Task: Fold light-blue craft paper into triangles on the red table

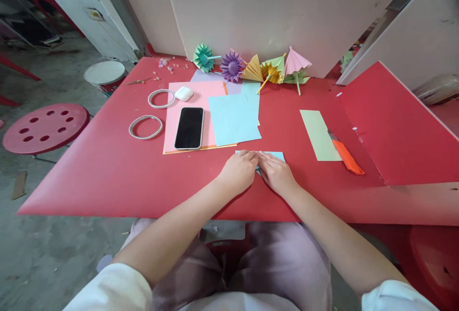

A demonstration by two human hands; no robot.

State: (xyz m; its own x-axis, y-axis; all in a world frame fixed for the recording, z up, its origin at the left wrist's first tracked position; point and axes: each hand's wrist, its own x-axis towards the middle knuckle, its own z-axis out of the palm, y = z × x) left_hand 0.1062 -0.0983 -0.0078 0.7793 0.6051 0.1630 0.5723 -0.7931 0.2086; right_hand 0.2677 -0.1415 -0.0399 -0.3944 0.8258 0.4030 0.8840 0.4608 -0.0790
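Pressing at frame centre, left hand (239, 170) and right hand (277, 173) sit side by side, fingers bent, tips on small blue paper (278, 155) on red table (107, 172); pinch or mere pressure cannot be told. Orange cutter (346, 156) lies apart, centre right.

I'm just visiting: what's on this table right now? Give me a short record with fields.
Hands: left hand and right hand side by side, fingertips on a small blue paper
Surface: red table
Ahead, left: phone on a pink sheet, blue sheet, earbud case, two tape rings
Right: green strip, orange cutter beside it
Back: paper umbrellas along the wall
Floor, left: pink stool
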